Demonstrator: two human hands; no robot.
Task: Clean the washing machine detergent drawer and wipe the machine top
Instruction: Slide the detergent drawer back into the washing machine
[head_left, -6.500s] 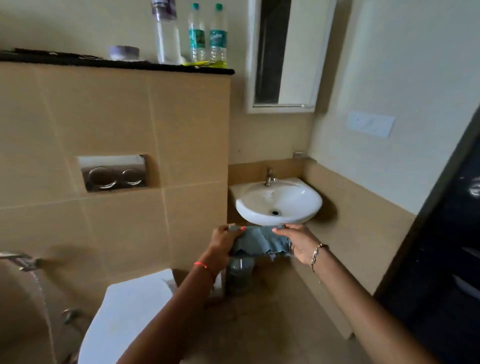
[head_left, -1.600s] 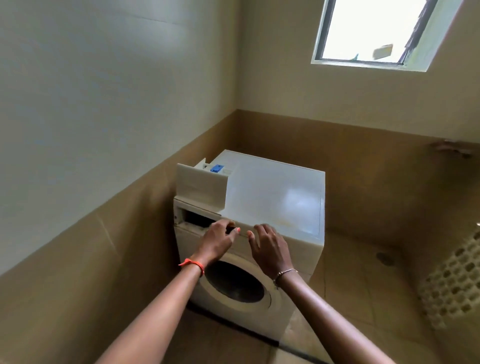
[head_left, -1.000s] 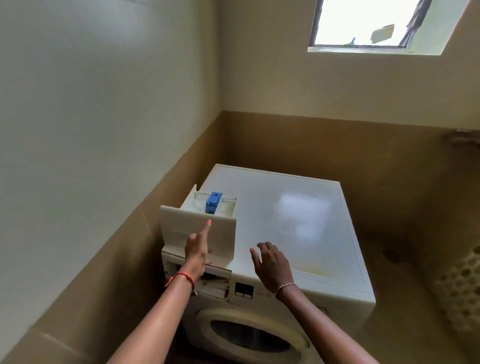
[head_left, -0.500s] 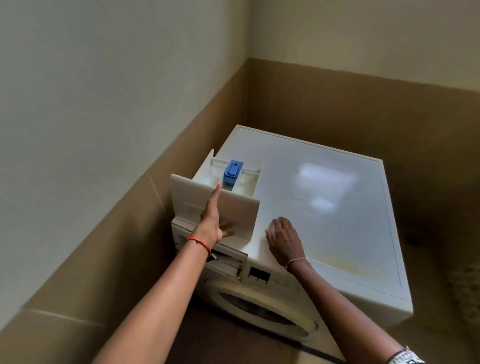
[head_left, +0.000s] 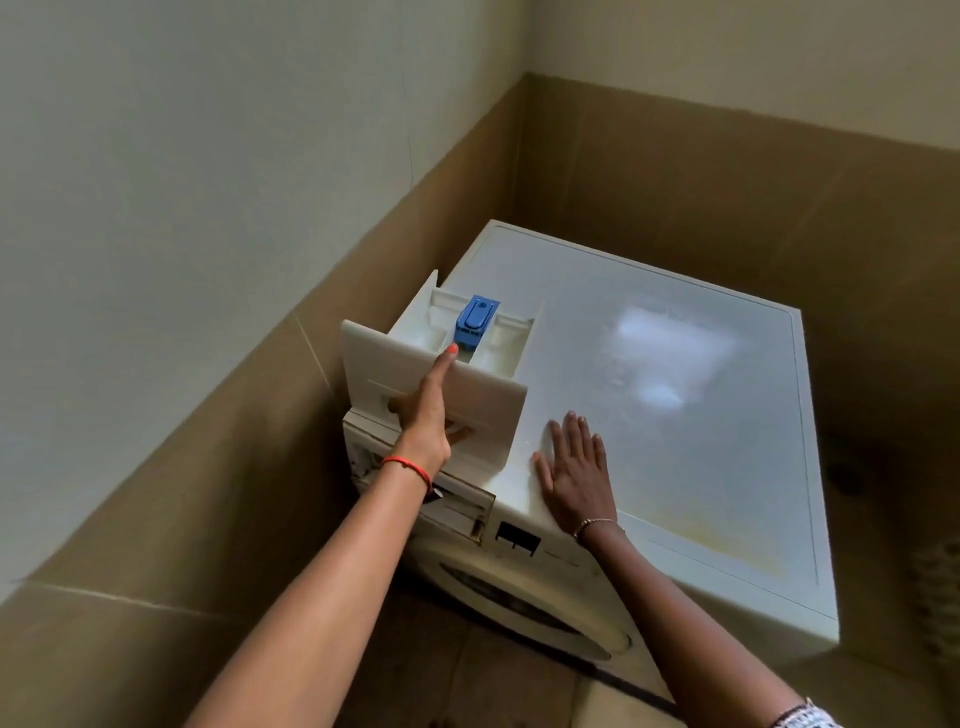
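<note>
A white front-loading washing machine (head_left: 675, 415) stands in the room's corner. Its detergent drawer (head_left: 483, 410), white with a blue insert (head_left: 475, 319), lies on the left of the machine top, front panel towards me. My left hand (head_left: 428, 410) grips that panel: fingers in the handle recess, thumb stretched up over its upper edge. My right hand (head_left: 574, 467) lies flat and open on the machine top beside the drawer. Below the drawer the empty drawer slot (head_left: 457, 504) shows in the machine's front. No cloth is in view.
A wall with a brown tiled lower band (head_left: 234, 415) runs close along the machine's left side and behind it. The round door (head_left: 530, 603) faces me below the control panel. A yellowish stain (head_left: 727, 545) marks the top's near right part. Tiled floor lies to the right.
I moved from the basin, where both hands held a grey cloth, to the machine. In the last second my left hand gripped the drawer panel and my right hand flattened on the top.
</note>
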